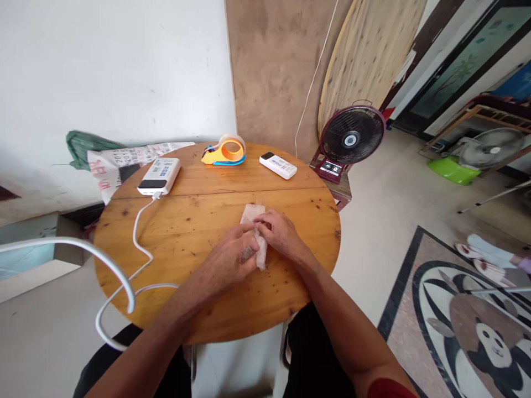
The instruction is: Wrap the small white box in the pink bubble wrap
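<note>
One white cable (62, 240) loops past the near left edge of the round wooden surface (194, 221). Beyond that edge both hands meet over a translucent wrap (253, 211), perhaps bubble film, lying right of the middle. The left hand (234, 251) rests on its near left side, fingers curled over it; whether they grip, I cannot tell. The right hand (280, 229) seems to pinch the film at mid-length between thumb and fingertips.

Judging by its shape, the handling is partway: the film is gathered into a narrow strip, but both ends poke out past the fingers and no tape shows on it. Whether anything lies inside is hidden.

Farther off, untouched, are a white power bank (161, 172) with the cable plugged in, a second white device (279, 165) and a yellow tape dispenser (215, 156). Past the surface stands a fan (352, 138).
</note>
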A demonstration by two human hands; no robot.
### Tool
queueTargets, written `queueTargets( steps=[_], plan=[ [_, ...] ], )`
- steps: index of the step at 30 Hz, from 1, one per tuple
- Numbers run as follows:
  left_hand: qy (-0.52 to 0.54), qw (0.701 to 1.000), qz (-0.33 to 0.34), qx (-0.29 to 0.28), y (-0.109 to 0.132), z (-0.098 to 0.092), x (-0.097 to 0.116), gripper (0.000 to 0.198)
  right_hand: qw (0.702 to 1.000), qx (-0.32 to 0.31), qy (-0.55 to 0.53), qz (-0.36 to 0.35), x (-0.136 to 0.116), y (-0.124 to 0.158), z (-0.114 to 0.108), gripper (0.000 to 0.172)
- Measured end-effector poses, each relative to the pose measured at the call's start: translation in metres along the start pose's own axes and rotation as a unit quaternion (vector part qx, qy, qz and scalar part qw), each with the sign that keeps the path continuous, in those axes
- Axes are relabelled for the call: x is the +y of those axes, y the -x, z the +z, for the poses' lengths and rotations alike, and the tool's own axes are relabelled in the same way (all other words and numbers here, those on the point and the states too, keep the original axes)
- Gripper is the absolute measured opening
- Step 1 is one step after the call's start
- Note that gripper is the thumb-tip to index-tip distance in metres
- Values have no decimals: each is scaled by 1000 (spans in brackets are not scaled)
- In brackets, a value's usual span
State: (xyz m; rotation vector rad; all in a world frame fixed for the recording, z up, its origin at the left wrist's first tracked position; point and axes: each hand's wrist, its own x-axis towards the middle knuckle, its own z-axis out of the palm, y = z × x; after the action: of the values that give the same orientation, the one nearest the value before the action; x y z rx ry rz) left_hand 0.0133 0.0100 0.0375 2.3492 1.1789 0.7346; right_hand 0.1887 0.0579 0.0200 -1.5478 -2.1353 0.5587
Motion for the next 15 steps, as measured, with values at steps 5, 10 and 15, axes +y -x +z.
queueTargets(
  steps=[5,10,15],
  plan=[
    [-48,998,50,14,1,0,1,15,999,-4,43,15,-4,0,1,23],
    [-50,997,65,1,0,-1,2,15,999,16,43,16,3,-1,2,23],
    [-37,999,-4,-10,4,0,2,12,995,77,-3,67,15,-6,-4,23]
  ],
)
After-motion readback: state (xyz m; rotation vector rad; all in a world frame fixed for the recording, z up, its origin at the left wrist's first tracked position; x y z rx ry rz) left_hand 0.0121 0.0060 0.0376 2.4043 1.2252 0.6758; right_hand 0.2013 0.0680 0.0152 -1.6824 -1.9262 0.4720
